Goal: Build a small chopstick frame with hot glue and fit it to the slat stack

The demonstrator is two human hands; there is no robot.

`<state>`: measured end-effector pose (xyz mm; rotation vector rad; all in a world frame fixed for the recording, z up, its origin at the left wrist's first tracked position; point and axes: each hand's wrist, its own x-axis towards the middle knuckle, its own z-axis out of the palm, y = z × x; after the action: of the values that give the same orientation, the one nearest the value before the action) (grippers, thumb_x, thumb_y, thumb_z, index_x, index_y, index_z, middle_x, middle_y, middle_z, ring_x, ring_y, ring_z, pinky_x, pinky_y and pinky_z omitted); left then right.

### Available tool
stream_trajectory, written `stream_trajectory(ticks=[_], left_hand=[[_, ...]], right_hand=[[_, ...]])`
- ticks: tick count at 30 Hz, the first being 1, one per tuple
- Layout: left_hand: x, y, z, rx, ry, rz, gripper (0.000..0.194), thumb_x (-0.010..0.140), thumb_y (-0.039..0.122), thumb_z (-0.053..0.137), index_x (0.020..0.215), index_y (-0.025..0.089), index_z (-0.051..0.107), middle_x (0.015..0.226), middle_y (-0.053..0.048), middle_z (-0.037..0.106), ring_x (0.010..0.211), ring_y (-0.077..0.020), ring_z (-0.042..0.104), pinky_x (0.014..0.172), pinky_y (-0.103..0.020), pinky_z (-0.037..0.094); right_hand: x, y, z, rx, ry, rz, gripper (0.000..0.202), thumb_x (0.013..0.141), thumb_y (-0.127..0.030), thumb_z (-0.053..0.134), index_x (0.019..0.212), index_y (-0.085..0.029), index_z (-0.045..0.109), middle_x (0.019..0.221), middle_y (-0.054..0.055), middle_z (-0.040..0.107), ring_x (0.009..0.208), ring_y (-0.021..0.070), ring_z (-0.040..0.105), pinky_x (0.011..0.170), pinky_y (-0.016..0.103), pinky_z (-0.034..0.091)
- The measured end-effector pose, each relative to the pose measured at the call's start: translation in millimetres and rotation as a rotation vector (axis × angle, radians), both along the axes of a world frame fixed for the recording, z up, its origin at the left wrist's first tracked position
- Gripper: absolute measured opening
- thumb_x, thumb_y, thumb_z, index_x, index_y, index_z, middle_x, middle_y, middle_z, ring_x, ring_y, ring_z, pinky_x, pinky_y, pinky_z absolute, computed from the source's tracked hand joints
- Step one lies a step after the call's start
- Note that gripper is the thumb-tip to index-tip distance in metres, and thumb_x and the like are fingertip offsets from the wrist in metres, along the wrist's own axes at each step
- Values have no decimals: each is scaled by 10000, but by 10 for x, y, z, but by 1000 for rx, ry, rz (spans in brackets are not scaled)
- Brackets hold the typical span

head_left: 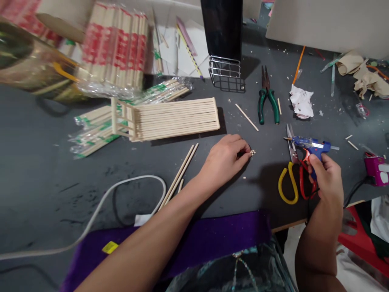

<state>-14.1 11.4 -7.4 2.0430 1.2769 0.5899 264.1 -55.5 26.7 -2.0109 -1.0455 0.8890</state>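
Note:
My left hand (pixel 226 156) rests low over the dark table, its fingers pinched together at a small cluster of pale wooden bits (pixel 253 152). What the fingertips grip is too small to tell. On the right, my right hand (pixel 328 174) is wrapped round the handle of a blue glue gun (pixel 310 144), whose nozzle points left above the scissors' blades. A flat rack of glued wooden sticks (pixel 179 117) lies beyond my left hand, with a small raised frame at its left end. Several loose sticks (pixel 179 176) lie beside my left forearm.
Green-handled pliers (pixel 268 101) and crumpled white paper (pixel 301 102) lie ahead. Scissors (pixel 287 182) with yellow and red handles sit near the edge. A phone (pixel 222 28) stands on a wire holder. Packaged chopsticks (pixel 114 52) are at upper left; a white cable (pixel 106 202) curves below.

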Motion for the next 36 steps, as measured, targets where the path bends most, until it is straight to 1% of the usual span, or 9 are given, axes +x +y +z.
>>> stream_trajectory(ticks=[2,4,7,8,10,12,15,22,36], left_hand=[[2,-3,-2,-1,2,6,120,921,190,598,814,191,650,846,-41,646,853,-198,589,758,-328,440],[5,-5,-5,-2,6,9,99,912,184,615,820,189,649,847,-40,647,854,-200,588,757,-328,437],[11,-7,-7,-2,5,5,73,905,183,631,834,186,649,854,-41,645,853,-201,586,753,-327,433],[13,-9,-6,0,3,4,72,907,186,631,837,186,648,853,-40,643,853,-202,585,753,-327,433],[21,-13,0,4,1,5,73,911,199,631,841,190,647,851,-38,638,852,-202,583,758,-328,433],[32,-19,7,9,4,17,78,916,219,635,843,192,646,854,-38,635,850,-204,579,760,-330,435],[48,-28,11,20,19,30,71,908,226,648,849,186,647,866,-43,634,845,-208,569,760,-335,436],[64,-38,-6,36,32,30,71,912,208,635,856,173,660,879,-48,644,857,-215,569,770,-341,443],[61,-35,-18,50,45,36,63,911,195,647,869,163,680,877,-48,651,855,-212,573,753,-329,440]], right_hand=[[32,-13,-30,6,-298,21,435,889,-638,601,869,-207,662,758,36,629,677,192,555,628,331,458],[-1,-48,-16,81,-602,16,458,911,-623,582,975,-182,691,917,108,676,876,267,589,808,411,471],[-209,-108,68,275,-797,15,347,968,-503,562,1031,-184,683,1000,138,667,990,294,574,930,455,445],[-317,-114,101,320,-759,78,273,993,-436,542,1031,-203,679,996,123,664,981,274,581,934,437,453],[-563,-86,146,367,-641,295,179,1005,-328,527,1004,-235,680,989,98,666,961,244,602,908,398,480],[-794,-2,144,328,-593,494,187,1003,-261,504,1023,-241,689,995,93,673,975,247,610,920,401,483],[-1006,166,54,195,-632,638,242,991,-188,478,1086,-209,700,1020,107,662,979,265,599,883,408,485],[-1018,283,-153,159,-547,647,239,956,-144,486,1076,-195,686,1021,100,650,1011,263,587,902,396,483],[-1051,321,-145,139,-456,659,223,936,-135,500,1048,-215,676,1027,87,661,1002,256,608,902,396,496]])
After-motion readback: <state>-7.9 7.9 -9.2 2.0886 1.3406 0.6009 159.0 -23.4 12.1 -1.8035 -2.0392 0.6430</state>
